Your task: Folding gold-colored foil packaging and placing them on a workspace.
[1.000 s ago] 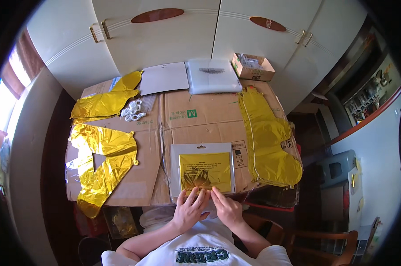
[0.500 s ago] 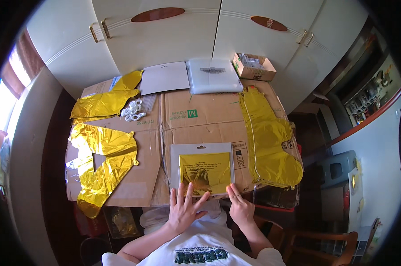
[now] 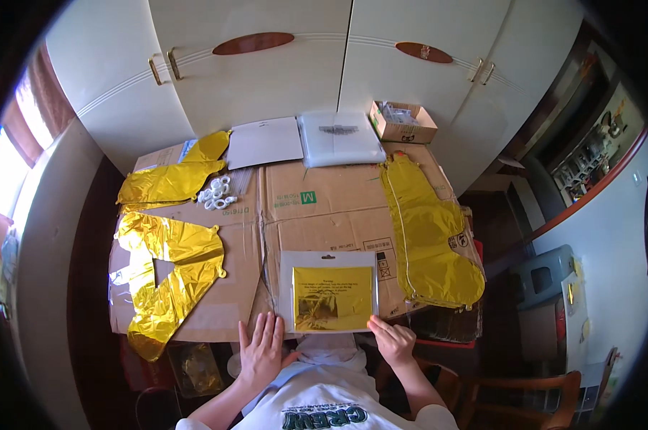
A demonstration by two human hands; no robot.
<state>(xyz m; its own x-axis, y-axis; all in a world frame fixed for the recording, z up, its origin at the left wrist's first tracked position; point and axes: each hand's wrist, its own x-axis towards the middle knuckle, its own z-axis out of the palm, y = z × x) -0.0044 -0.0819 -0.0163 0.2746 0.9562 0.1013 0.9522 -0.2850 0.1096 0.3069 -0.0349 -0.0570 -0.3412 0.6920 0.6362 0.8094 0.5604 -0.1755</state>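
Observation:
A flat clear-plastic packet [image 3: 333, 297] with a white card border and a folded gold foil balloon inside lies at the near edge of the cardboard. Its hang hole points away from me. My right hand [image 3: 394, 342] pinches its lower right corner between thumb and fingers. Just left of the packet, my left hand [image 3: 261, 352] rests with fingers stretched out on the cardboard's near edge, holding nothing. Flat gold foil balloons lie on both sides: a letter-like one [image 3: 173, 251] at near left, a folded one [image 3: 173, 179] behind it, and a long stack [image 3: 435, 240] on the right.
Cardboard sheeting [image 3: 317, 215] covers the table. White rings [image 3: 217, 193] are heaped at left. Along the back stand white cards [image 3: 266, 143], a pile of clear bags [image 3: 343, 147] and an open carton [image 3: 404, 127], against cream cabinets [image 3: 266, 79]. A wooden chair [image 3: 521, 401] is at lower right.
My left hand has come off the packet and moved left onto the cardboard edge. The right hand's fingers have closed on the packet's corner. The whole view has tilted slightly.

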